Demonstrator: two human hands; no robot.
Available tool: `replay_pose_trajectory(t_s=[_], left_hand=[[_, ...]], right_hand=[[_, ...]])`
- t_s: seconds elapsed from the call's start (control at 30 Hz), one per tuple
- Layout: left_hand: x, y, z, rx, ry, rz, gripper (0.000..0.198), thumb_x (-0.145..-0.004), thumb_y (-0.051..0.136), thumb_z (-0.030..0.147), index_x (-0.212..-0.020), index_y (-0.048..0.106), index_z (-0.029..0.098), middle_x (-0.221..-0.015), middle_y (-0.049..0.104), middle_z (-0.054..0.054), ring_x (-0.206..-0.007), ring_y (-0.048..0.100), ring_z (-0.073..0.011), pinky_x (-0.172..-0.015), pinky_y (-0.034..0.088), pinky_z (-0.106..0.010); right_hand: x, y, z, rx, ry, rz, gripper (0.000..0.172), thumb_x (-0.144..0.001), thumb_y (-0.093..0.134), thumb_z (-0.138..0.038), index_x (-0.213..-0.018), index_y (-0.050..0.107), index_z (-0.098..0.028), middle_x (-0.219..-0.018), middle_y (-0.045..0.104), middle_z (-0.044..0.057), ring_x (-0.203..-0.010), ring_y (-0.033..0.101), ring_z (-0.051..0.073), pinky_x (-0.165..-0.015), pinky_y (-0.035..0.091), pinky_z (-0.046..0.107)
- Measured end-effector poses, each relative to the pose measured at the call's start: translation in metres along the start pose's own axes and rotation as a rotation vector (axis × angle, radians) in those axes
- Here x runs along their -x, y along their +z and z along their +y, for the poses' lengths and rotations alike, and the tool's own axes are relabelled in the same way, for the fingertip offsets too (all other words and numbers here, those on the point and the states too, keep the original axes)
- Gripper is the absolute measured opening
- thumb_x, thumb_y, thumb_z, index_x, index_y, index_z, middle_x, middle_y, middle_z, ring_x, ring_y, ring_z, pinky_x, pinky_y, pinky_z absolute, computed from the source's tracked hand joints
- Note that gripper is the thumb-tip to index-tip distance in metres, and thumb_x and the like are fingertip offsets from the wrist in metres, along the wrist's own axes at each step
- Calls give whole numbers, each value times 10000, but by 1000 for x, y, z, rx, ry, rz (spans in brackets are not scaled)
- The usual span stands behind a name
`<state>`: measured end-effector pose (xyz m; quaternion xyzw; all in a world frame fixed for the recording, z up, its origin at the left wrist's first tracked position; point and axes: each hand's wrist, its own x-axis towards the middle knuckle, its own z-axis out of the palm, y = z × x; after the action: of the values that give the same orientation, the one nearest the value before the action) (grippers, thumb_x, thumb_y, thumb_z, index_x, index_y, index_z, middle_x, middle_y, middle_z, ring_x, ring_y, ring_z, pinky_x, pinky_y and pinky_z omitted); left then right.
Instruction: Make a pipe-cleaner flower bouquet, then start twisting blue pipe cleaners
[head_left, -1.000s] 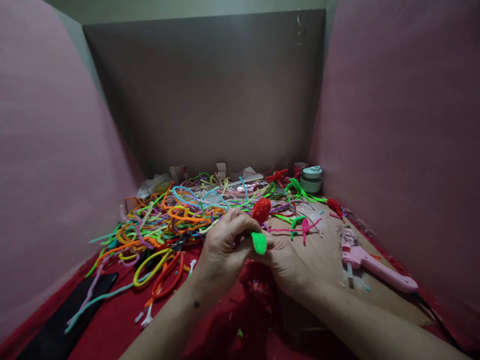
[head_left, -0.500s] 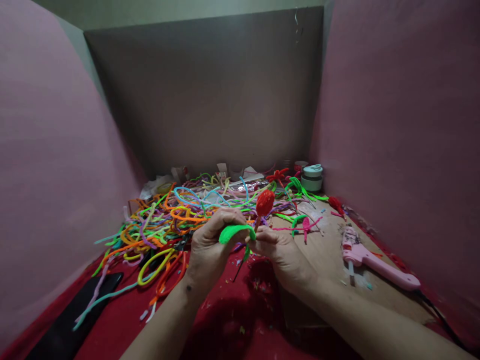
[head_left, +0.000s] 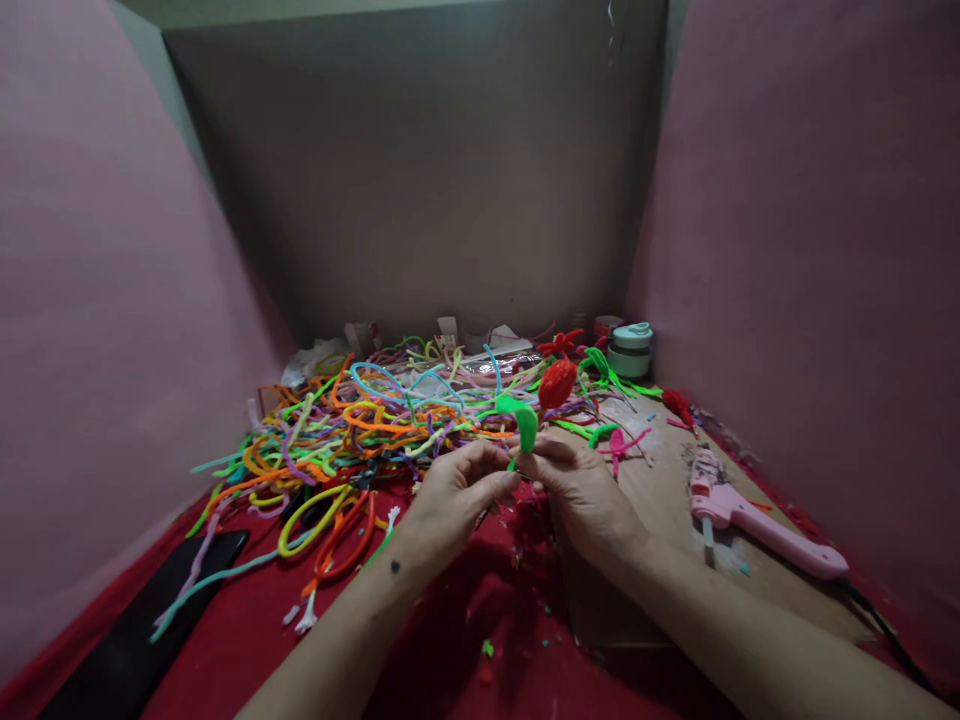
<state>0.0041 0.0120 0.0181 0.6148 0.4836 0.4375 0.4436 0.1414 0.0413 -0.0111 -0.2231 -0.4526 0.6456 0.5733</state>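
Note:
A red pipe-cleaner flower bud stands up above my hands on its stem. A bent green pipe-cleaner leaf rises beside it, its base between my fingertips. My right hand is closed in a pinch on the flower's stem. Thumb and fingers of my left hand pinch together at the stem just under the leaf, meeting the right fingertips. The lower stem is mostly hidden by my fingers.
A tangled heap of colourful pipe cleaners spreads behind and to the left. To the right, a pink glue gun rests on a cardboard sheet. A black flat object lies at left; a lidded jar stands at the back.
The flower has moved right and slightly up in view. The leaf, earlier stretched left over my left hand, now stands more upright with its tip bent left. My left fingers have moved below it.

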Motion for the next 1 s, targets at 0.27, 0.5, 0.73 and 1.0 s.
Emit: replay_pose_trajectory(t_s=[0.27,0.5,0.73,1.0], left_hand=[[6,17,-18,-399,344,266,140,-813,505,237,-788,637,198,-669,591,-4,-618,521,-125,-616,402,-228],[5,11,-10,-52,84,205,197,-789,558,337,-699,610,169,-486,423,62,-418,375,-63,-419,297,-192],[6,10,0,283,-119,132,200,-731,632,321,-672,567,142,-468,471,65,-339,357,-24,-339,222,-154],[5,10,-14,861,-269,-286,175,-718,654,283,-715,539,152,-456,426,89,-276,212,4,-274,205,-125]], right_hand=[[3,1,0,-41,20,12,117,-624,740,-285,-672,685,-194,-624,611,-22,-647,525,139,-680,413,289],[2,3,-5,65,19,-126,137,-671,699,-266,-794,709,-205,-745,666,6,-765,566,172,-790,428,333],[-3,-4,-6,102,45,-126,71,-690,647,-186,-747,691,-183,-731,645,-3,-724,539,138,-739,412,287],[-1,-2,-9,-79,174,-247,39,-644,650,-137,-650,651,-175,-613,577,-27,-606,495,108,-641,390,253]])
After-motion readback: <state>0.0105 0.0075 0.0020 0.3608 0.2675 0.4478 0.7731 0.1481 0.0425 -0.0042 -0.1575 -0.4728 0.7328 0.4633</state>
